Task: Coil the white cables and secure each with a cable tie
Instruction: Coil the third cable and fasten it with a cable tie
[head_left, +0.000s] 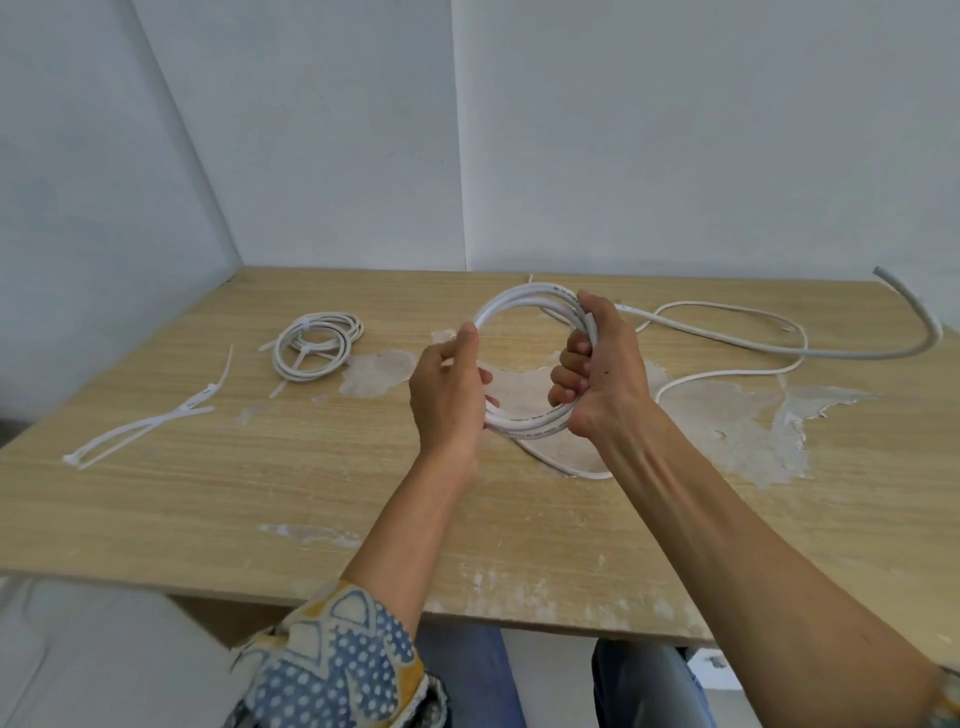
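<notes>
Closest in, a cotton-looking sleeve printed with blue, white and mustard dots and triangles (337, 660) covers the left upper arm, above blue trousers (467, 680) under the table edge. The table is a flat board of pale wood-grain laminate (234, 499). Its veneer is chipped along the near edge and peeled away in rough, chalky grey-white patches (727, 415) near the middle and right.

Both bare forearms reach over it. The left hand (447, 395) curls round the left side of a round coil of smooth, glossy white cable (519, 299), thumb on top and fingers beneath the strands. The right hand (597, 374) is clenched in a fist round the coil's right side, bunching several turns together. The coil is held above the table near its middle, tilted up toward the camera.

From the right hand a thick white tail of the cable (779, 349) sweeps right across the table in a long curve and rises at its cut end. A thinner white cable (727, 375) lies in loose loops under and beside it.

To the left, flat, narrow white plastic cable ties (145, 428) lie loose in a crossed bunch. Beyond them rests a small coil of thin white cable, bound with ties (314, 345). Smooth, matt white wall panels (675, 130) stand behind.
</notes>
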